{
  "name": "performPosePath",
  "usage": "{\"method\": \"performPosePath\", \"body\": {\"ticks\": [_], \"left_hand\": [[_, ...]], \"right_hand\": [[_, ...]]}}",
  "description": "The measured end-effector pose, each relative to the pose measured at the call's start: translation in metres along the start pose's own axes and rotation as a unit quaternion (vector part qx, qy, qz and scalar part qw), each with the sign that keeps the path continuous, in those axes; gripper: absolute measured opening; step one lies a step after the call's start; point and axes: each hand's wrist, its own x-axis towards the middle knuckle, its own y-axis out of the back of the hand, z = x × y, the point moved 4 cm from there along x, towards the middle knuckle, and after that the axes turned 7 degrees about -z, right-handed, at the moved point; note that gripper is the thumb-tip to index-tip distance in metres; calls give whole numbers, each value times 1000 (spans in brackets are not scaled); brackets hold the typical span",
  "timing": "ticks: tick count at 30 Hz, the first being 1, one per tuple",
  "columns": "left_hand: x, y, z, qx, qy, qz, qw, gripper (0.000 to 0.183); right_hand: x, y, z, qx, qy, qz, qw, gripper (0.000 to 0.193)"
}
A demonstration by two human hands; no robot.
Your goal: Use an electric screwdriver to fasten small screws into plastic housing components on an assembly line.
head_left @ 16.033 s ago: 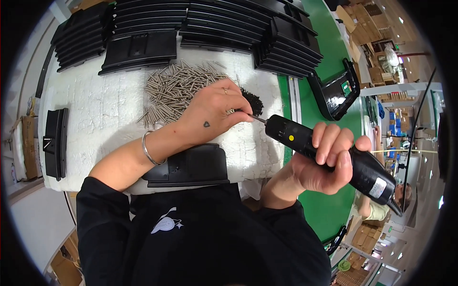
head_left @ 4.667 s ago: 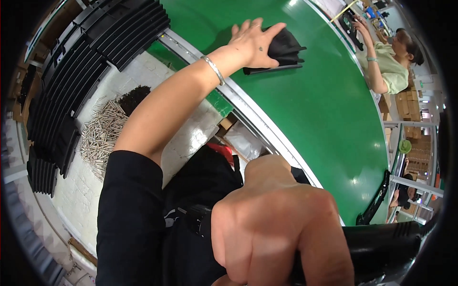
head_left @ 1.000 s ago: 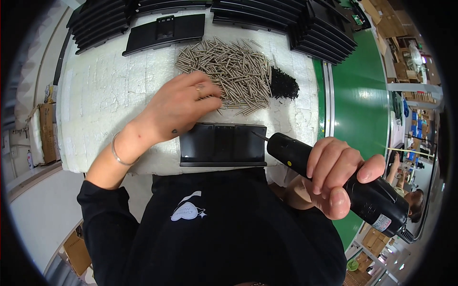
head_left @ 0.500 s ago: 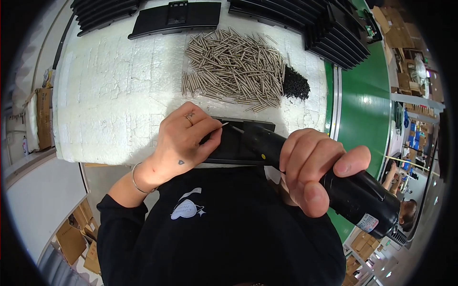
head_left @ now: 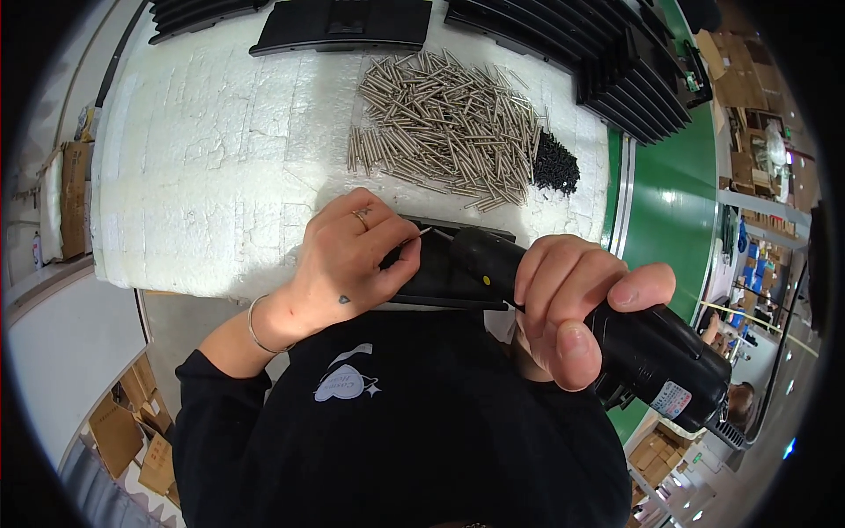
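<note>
My left hand (head_left: 356,251) is closed in a pinch, holding a short thin metal pin (head_left: 426,231) between thumb and forefinger. In my right hand (head_left: 568,304) is a black electric screwdriver (head_left: 664,356), gripped around its body. Its thin bit points left, close to the pin's end; whether the two touch, I cannot tell. Beneath both hands lies a black rectangular panel (head_left: 444,286), close to my body and partly covered by the hands and the tool. Beyond it, a heap of silvery metal pins (head_left: 449,123) is spread on the white foam surface, with small black screws (head_left: 554,163) beside it.
Several finned black panels (head_left: 629,88) stand at the far right, and another black panel (head_left: 339,26) lies at the far edge. The white foam (head_left: 211,176) covers the worktop. A green surface (head_left: 664,202) runs along the right. Cardboard boxes (head_left: 75,198) are off to the left.
The view has shifted slightly, so the heap and far panels sit a little further right. Both hands keep their holds on the pin and the screwdriver.
</note>
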Motion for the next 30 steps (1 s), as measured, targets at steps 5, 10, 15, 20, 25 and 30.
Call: {"method": "performPosePath", "body": {"ticks": [5, 10, 15, 20, 25, 30], "left_hand": [[-4, -1, 0, 11, -13, -1, 1000, 14], [-10, -6, -1, 22, -26, 15, 999, 19], [-10, -5, 0, 14, -26, 1, 1000, 19], [-9, -8, 3, 14, -47, -28, 998, 19], [-9, -6, 6, 51, -54, -40, 996, 14], [-5, -6, 14, 65, -60, -49, 995, 14]], "right_hand": [[6, -5, 2, -1, -5, -10, 1000, 38], [17, -14, 8, 16, -4, -20, 1000, 30], [29, -21, 10, 11, -57, -37, 998, 23], [28, -24, 11, -30, -33, -67, 997, 30], [28, -12, 9, -99, -84, -85, 988, 37], [14, 49, -17, -64, 69, 177, 980, 30]]}}
